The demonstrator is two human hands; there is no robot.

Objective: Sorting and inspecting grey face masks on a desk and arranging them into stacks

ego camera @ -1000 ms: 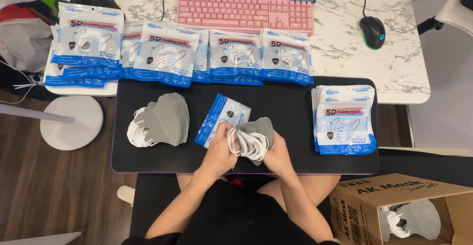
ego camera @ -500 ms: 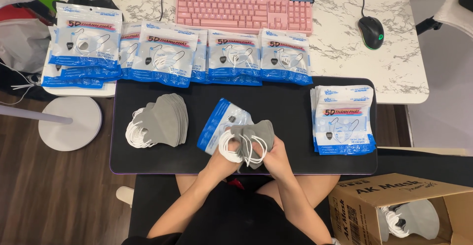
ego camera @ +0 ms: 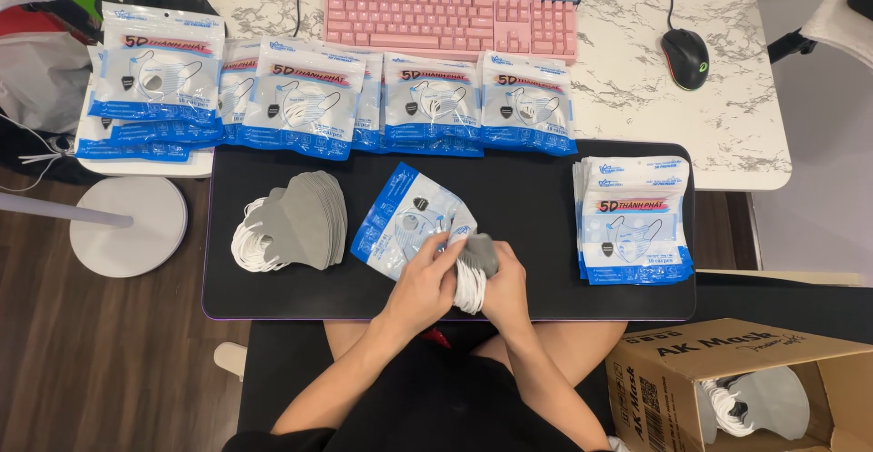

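Both hands are working at the lower centre of the frame, above the near edge of a black desk mat (ego camera: 546,197). The left hand (ego camera: 426,275) is closing its fingers on the lower right corner of a blue and white mask pouch (ego camera: 406,217), which is lying tilted on the mat. The right hand (ego camera: 503,281) is gripping a small bundle of grey masks (ego camera: 480,252) with white ear loops hanging below it; the bundle is sitting at the pouch's opening, touching it.

A fanned stack of grey masks (ego camera: 305,220) is lying on the left part of the mat. A pile of pouches (ego camera: 634,220) is resting at the right edge. A row of pouches (ego camera: 364,97) is lining the white marbled table at the upper frame, with a pink keyboard (ego camera: 452,15) behind it and a black mouse (ego camera: 685,56) at upper right. An open cardboard box (ego camera: 673,370) holding grey masks is standing at lower right.
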